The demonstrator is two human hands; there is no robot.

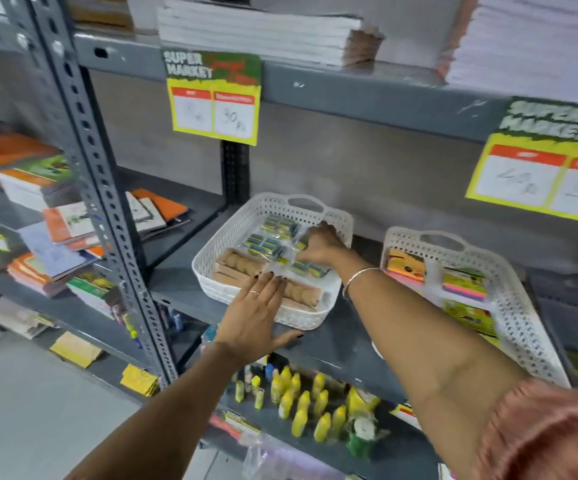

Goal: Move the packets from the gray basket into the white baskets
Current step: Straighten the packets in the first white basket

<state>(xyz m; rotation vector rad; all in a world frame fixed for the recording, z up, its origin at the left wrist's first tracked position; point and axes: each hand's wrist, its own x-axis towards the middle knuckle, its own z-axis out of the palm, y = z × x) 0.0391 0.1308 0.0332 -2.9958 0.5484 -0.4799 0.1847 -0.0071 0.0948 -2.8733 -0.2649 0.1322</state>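
White plastic formed the left basket (211,261) on the grey shelf (332,344), and blue-yellow packets (266,242) lay inside it behind brown boxes (242,263). Over its front rim the left hand (256,317) lay flat, fingers spread. Deeper inside, the right hand (320,245) closed on a clear-wrapped packet (310,268). Right of it stood a second white basket (512,292).

Blue-yellow packets (273,237) (clear-wrapped) flat inside left white basket (211,258) on shelf.
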